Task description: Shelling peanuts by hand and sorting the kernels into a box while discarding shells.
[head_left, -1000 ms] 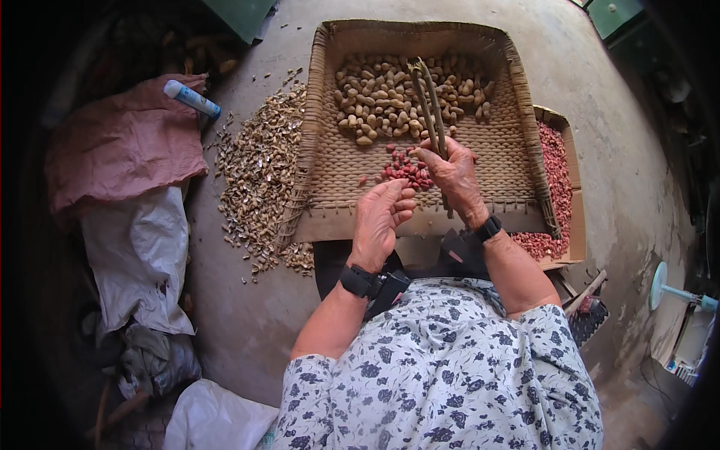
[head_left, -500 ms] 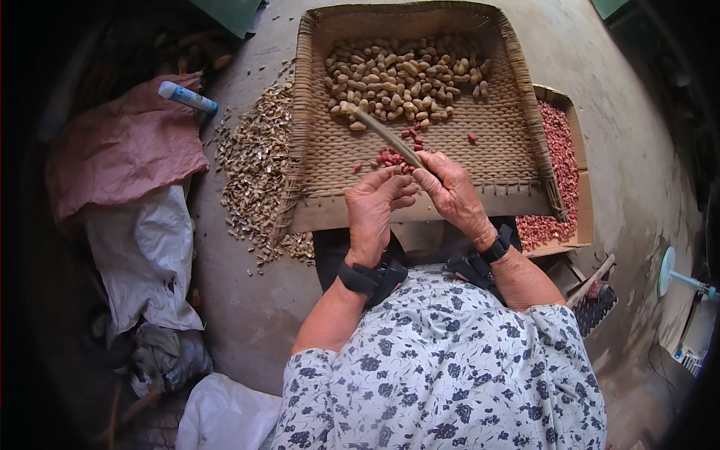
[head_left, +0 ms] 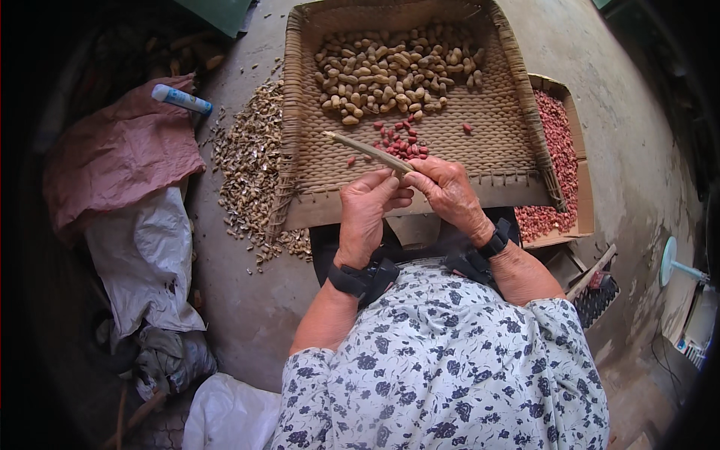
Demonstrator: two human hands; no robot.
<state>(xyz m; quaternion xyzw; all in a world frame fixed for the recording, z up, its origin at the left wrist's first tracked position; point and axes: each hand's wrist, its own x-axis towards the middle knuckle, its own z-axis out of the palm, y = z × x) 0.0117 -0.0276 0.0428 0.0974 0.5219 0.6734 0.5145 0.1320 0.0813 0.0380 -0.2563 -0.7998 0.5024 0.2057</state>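
My right hand point(head_left: 450, 196) is closed around the near end of a slim greenish-brown stick point(head_left: 366, 151), which points to the upper left over the woven tray point(head_left: 506, 127). My left hand point(head_left: 364, 211) is closed in a pinch, its fingertips touching near the stick's gripped end; whatever they hold is too small or hidden to make out. Beyond both hands, loose red peanut kernels point(head_left: 400, 141) lie on the weave. Unshelled peanuts point(head_left: 386, 73) are heaped toward the tray's far side. The tray's near edge is at my lap.
Broken peanut shells point(head_left: 251, 161) are piled on the floor left of the tray. At its right stands a cardboard box point(head_left: 586, 196) of red kernels. Farther left lie a pink sack point(head_left: 120, 154), a blue-and-white can point(head_left: 181, 99) and a white sack point(head_left: 146, 259).
The stick has swung lower and flatter, and my right hand has shifted slightly nearer. My left hand stays pinched beside it. The whole view has moved slightly.
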